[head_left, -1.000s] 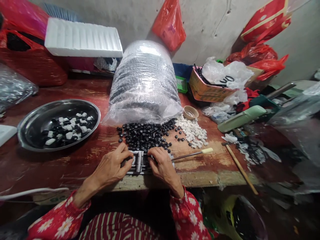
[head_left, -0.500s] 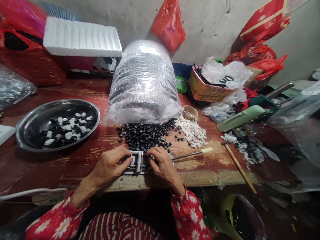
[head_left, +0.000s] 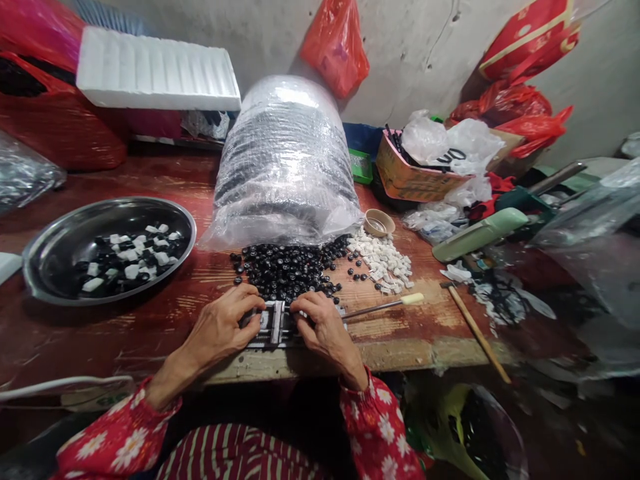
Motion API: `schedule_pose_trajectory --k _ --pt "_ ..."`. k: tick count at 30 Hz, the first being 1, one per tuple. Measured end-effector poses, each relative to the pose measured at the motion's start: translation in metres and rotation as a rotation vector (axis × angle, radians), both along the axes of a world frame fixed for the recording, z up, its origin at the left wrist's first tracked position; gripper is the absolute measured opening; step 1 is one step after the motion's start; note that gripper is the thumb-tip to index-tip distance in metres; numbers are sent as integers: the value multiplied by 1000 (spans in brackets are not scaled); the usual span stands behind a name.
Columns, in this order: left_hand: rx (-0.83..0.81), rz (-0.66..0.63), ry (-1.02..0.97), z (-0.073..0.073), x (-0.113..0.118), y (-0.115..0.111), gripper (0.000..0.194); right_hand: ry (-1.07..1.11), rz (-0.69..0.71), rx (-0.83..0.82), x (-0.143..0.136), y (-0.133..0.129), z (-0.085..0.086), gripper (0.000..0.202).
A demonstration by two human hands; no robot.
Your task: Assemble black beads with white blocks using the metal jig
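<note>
A metal fixture (head_left: 277, 323) with rails and a crossbar lies at the table's front edge. My left hand (head_left: 220, 328) is at its left end, thumb and fingers closed round something dark that I cannot make out. On the fixture's right part rests my right hand (head_left: 326, 333), its fingers curled over a dark piece too small to name. Just behind the fixture are a pile of small black round parts (head_left: 287, 270) and, to its right, a heap of white pieces (head_left: 384, 261). A thin rod tool with a pale handle (head_left: 412, 299) points at the fixture's right end.
A steel bowl (head_left: 37, 285) with black and white pieces stands at the left. Behind the pile sits a big plastic-wrapped bundle (head_left: 287, 160). A hammer (head_left: 480, 333), a green object (head_left: 480, 235) and a filled box (head_left: 420, 179) are at the right.
The view has shifted slightly. My left hand's fingers sit a little higher at the fixture's left end; my right hand has hardly moved.
</note>
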State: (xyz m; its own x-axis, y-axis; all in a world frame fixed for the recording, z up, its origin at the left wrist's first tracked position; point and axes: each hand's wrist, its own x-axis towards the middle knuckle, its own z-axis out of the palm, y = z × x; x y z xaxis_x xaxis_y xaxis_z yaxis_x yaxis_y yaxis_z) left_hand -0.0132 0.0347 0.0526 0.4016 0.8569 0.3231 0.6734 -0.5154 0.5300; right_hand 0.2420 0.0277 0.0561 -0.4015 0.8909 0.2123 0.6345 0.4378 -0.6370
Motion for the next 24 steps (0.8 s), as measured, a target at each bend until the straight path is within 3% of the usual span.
schedule_pose_trajectory --k 4,7,17,24 --pt "-123 11 -14 0 0 1 18 -37 -45 -6 -4 0 1 10" --pt "-164 9 -64 -3 -1 2 19 -59 -104 -10 -10 -2 0 12" --pt "-184 71 -158 -26 -3 0 27 -149 -192 14 -25 -5 -3 22" --pt "-180 97 -182 -27 -3 -1 29 -156 -277 38 -32 -8 -7 19"
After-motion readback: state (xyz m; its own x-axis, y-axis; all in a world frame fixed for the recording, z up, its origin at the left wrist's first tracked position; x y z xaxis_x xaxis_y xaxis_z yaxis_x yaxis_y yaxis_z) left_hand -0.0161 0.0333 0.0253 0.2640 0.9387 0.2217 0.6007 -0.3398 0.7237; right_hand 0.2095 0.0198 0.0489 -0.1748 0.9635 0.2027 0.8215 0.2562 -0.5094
